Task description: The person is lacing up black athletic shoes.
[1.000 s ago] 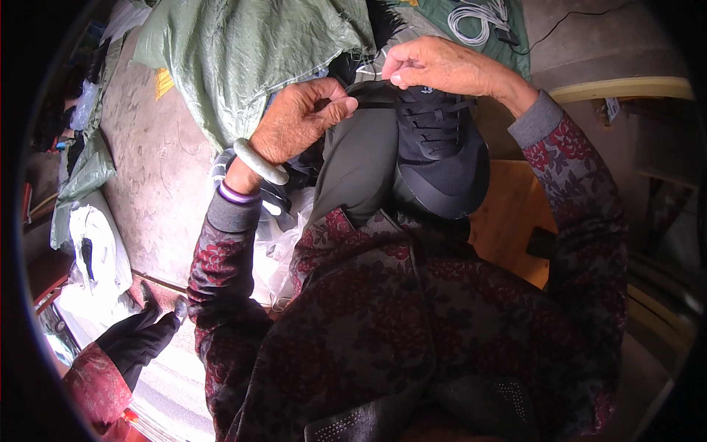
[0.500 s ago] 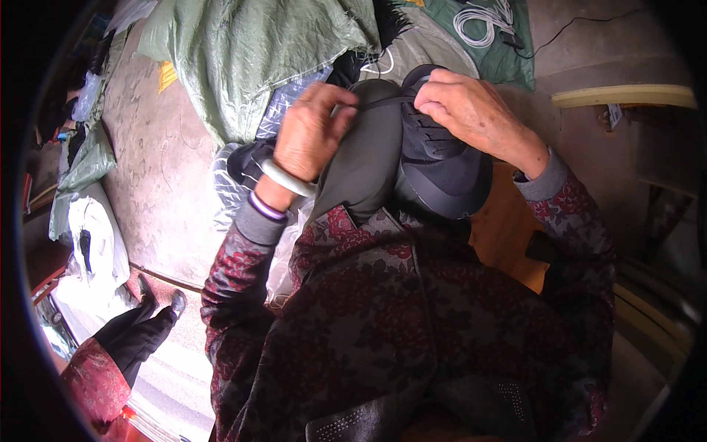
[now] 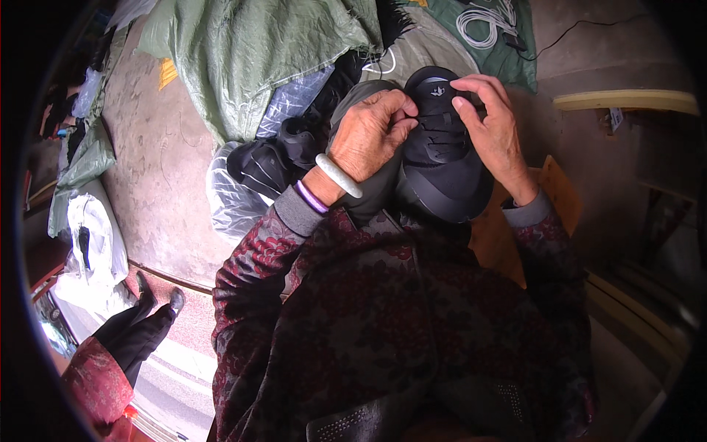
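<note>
Two hands meet over a black shoe (image 3: 442, 158) resting on the person's knee. The left hand (image 3: 368, 136), wrist bent inward, curls its fingers and pinches at the laces near the tongue. The right hand (image 3: 493, 129) arches over the far side, fingertips pressed to the same laced area. The shoe lies between both grips, sole toward the body. Green sacking (image 3: 250, 51) crowds the left; bare concrete floor (image 3: 155, 184) lies beyond.

left hand (image 3: 372, 132) fingers curled inward, right hand (image 3: 492, 125) fingers bent at fingertips, both forearms raised, hands close together
</note>
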`<state>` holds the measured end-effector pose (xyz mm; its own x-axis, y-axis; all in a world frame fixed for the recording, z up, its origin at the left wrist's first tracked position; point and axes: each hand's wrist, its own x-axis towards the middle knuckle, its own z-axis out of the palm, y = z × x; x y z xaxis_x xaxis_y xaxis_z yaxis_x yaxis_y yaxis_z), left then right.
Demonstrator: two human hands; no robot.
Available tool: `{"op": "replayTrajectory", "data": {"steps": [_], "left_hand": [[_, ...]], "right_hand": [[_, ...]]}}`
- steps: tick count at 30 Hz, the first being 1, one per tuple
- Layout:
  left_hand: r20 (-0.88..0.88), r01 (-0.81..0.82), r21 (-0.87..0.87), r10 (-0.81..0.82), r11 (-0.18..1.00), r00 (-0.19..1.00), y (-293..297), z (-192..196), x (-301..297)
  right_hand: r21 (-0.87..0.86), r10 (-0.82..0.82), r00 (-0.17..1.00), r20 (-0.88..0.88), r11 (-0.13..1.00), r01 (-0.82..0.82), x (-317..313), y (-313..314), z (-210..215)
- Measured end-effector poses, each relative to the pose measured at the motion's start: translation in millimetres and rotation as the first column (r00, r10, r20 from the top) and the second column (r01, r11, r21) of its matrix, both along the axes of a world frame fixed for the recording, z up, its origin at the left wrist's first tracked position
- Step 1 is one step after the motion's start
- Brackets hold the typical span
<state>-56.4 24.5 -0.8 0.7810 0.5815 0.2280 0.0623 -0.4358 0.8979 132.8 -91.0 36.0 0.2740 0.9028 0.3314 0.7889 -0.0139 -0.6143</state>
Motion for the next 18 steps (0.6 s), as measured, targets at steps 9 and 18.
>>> {"op": "replayTrajectory", "data": {"steps": [9,18], "left_hand": [[-0.048,0.023,0.190,-0.014,0.981,0.999,0.3,4.0,9.5],[-0.237,0.226,0.004,-0.219,0.974,0.947,16.9,6.7,9.8]], "right_hand": [[0.024,-0.019,0.998,0.067,1.000,0.017,-22.9,-7.2,-22.0],[0.107,-0.002,0.992,0.129,0.994,-0.012,-24.9,-7.1,-43.9]]}}
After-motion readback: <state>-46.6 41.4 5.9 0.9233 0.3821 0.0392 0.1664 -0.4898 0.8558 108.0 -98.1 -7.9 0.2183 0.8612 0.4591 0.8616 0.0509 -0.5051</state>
